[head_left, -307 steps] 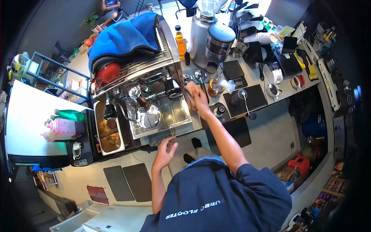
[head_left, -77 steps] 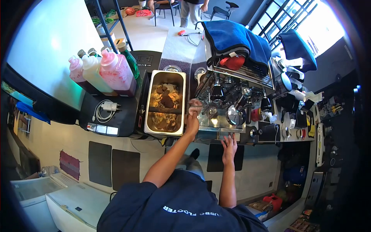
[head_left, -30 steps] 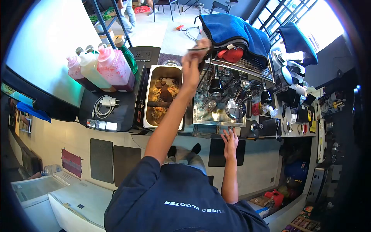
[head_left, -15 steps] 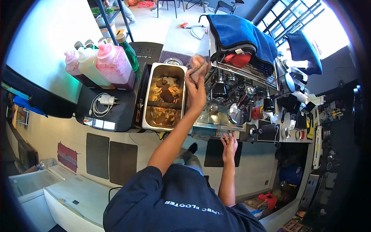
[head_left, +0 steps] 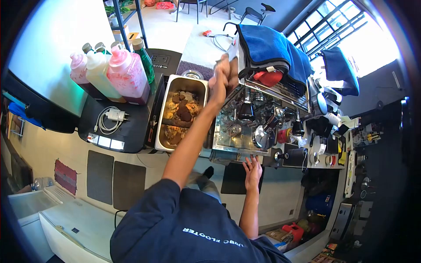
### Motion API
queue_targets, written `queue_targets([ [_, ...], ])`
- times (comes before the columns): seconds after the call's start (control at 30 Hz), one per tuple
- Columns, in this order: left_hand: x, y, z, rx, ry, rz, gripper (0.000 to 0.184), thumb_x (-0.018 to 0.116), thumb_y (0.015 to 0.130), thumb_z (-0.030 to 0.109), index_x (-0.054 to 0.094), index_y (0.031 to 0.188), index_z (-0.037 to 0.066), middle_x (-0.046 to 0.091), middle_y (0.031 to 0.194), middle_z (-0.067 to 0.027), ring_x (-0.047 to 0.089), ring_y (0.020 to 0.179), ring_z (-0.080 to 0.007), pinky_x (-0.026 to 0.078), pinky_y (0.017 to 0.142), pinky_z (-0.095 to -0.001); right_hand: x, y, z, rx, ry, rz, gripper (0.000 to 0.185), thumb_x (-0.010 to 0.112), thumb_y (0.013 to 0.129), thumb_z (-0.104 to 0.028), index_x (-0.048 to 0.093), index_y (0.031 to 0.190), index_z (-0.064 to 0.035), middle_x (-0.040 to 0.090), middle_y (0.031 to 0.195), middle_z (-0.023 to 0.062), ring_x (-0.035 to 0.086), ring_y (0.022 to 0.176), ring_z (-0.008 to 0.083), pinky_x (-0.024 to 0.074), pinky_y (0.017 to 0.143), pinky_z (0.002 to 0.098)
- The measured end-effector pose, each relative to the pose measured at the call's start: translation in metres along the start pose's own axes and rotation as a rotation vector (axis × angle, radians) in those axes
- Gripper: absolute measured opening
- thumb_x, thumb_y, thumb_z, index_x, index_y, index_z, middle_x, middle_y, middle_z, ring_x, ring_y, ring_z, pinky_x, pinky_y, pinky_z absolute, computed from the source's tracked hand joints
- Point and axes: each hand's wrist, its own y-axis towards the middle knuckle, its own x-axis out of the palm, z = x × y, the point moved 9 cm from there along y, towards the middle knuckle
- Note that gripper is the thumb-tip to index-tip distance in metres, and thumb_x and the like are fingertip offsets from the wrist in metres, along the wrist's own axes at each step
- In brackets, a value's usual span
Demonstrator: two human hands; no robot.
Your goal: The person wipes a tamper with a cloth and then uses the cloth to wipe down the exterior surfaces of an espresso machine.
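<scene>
My left hand [head_left: 218, 87] is closed on a crumpled brownish cloth [head_left: 222, 65], somewhat blurred. It presses the cloth against the left side panel of the espresso machine [head_left: 233, 53], whose shiny metal mirrors the hand. Below that forearm stands a deep steel pan [head_left: 165, 94] with a bar across it, holding spent coffee pucks [head_left: 184, 113] and orange-brown scraps. My right hand [head_left: 253, 173] is palm up with fingers apart, holding nothing, just off the counter's front edge beneath the drip tray [head_left: 232, 141].
Squeeze bottles [head_left: 128, 76] and a green glass bottle [head_left: 144, 61] stand left of the pan, with a white charger and cable [head_left: 115, 116] before them. A blue towel [head_left: 274, 46] drapes over the machine. Portafilters [head_left: 262, 136] and cups crowd its front. Dark mats [head_left: 129, 186] lie on the floor.
My left hand has moved the cloth from above the pan's right corner to farther back along the machine's side. The whole view has shifted slightly. My right hand stays open.
</scene>
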Motion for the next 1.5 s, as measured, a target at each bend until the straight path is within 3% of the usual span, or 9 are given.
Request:
queue_targets([
  [0.03, 0.017, -0.022, 0.033, 0.213, -0.091, -0.029, 0.046, 0.035, 0.109, 0.049, 0.062, 0.12, 0.014, 0.062, 0.111, -0.0047, 0.054, 0.097, -0.0119, 0.042, 0.086, -0.0271, -0.001, -0.001, 0.002, 0.007, 0.001, 0.007, 0.057, 0.059, 0.103, -0.02, 0.037, 0.151, 0.0008, 0.055, 0.139, 0.0165, 0.063, 0.117, 0.0263, 0.0526, 0.095, 0.0383],
  [0.2, -0.024, -0.014, -0.016, 0.071, -0.036, 0.344, 0.043, 0.044, 0.105, 0.046, 0.058, 0.096, 0.006, 0.059, 0.092, -0.0053, 0.053, 0.081, -0.0156, 0.043, 0.081, -0.0283, -0.003, 0.004, 0.004, 0.008, -0.028, 0.027, 0.055, 0.059, 0.103, -0.021, 0.038, 0.15, 0.0003, 0.056, 0.137, 0.0167, 0.064, 0.116, 0.0266, 0.0524, 0.096, 0.0387],
  [0.27, 0.005, 0.002, 0.03, -0.024, -0.079, 0.123, 0.037, 0.046, 0.102, 0.034, 0.06, 0.111, 0.0, 0.061, 0.103, -0.0098, 0.057, 0.095, -0.0215, 0.045, 0.09, -0.0328, -0.004, 0.005, 0.001, 0.009, -0.033, 0.024, 0.054, 0.059, 0.103, -0.021, 0.04, 0.149, 0.0003, 0.057, 0.136, 0.0167, 0.064, 0.116, 0.0266, 0.0523, 0.096, 0.0387],
  [0.37, -0.017, 0.069, 0.006, 0.08, -0.086, 0.333, 0.035, 0.045, 0.099, 0.023, 0.058, 0.118, -0.003, 0.062, 0.106, -0.0124, 0.058, 0.098, -0.0245, 0.045, 0.09, -0.0328, -0.004, 0.005, 0.001, 0.026, -0.024, 0.032, 0.05, 0.059, 0.103, -0.022, 0.043, 0.146, 0.0002, 0.059, 0.133, 0.0166, 0.065, 0.114, 0.0268, 0.0521, 0.096, 0.0389],
  [0.73, -0.037, 0.098, 0.004, 0.034, 0.345, 0.121, 0.036, 0.043, 0.103, 0.034, 0.06, 0.115, 0.004, 0.061, 0.107, -0.0104, 0.057, 0.097, -0.0179, 0.045, 0.087, -0.0311, -0.009, 0.006, 0.002, 0.093, -0.036, 0.063, 0.059, 0.057, 0.103, -0.019, 0.034, 0.152, 0.0042, 0.055, 0.138, 0.0179, 0.064, 0.117, 0.0275, 0.0527, 0.097, 0.0366],
  [0.87, -0.008, 0.088, 0.042, -0.106, -0.13, 0.035, 0.036, 0.038, 0.104, 0.027, 0.059, 0.114, -0.001, 0.064, 0.106, -0.0153, 0.059, 0.094, -0.0223, 0.047, 0.086, -0.0311, -0.005, 0.006, -0.004, 0.068, -0.052, 0.087, 0.037, 0.059, 0.103, -0.023, 0.054, 0.133, -0.0009, 0.063, 0.126, 0.0139, 0.067, 0.11, 0.0243, 0.0523, 0.095, 0.0382],
  [0.93, 0.009, 0.101, 0.059, -0.128, 0.165, -0.026, 0.039, 0.036, 0.106, 0.033, 0.06, 0.109, 0.002, 0.064, 0.108, -0.0168, 0.06, 0.1, -0.0229, 0.047, 0.09, -0.0334, -0.003, 0.009, -0.006, 0.065, -0.047, 0.083, 0.036, 0.059, 0.103, -0.023, 0.054, 0.132, -0.0008, 0.063, 0.126, 0.0137, 0.067, 0.11, 0.024, 0.0524, 0.095, 0.0381],
  [1.03, 0.01, 0.147, 0.046, 0.205, 0.276, 0.143, 0.044, 0.037, 0.106, 0.037, 0.063, 0.116, 0.002, 0.065, 0.116, -0.0193, 0.06, 0.109, -0.0246, 0.047, 0.094, -0.0362, -0.003, 0.007, -0.005, 0.071, -0.031, 0.075, 0.035, 0.059, 0.104, -0.022, 0.055, 0.131, -0.0006, 0.063, 0.124, 0.0132, 0.067, 0.109, 0.0233, 0.0528, 0.094, 0.0376],
  [1.5, -0.053, 0.056, -0.069, -0.115, 0.221, 0.092, 0.055, 0.047, 0.104, 0.045, 0.06, 0.14, 0.005, 0.066, 0.128, -0.0103, 0.06, 0.108, -0.0209, 0.043, 0.097, -0.0301, 0.005, 0.007, 0.004, 0.051, -0.022, 0.043, 0.049, 0.059, 0.103, -0.018, 0.04, 0.145, -0.0018, 0.059, 0.129, 0.0123, 0.067, 0.111, 0.0242, 0.0534, 0.093, 0.0369],
])
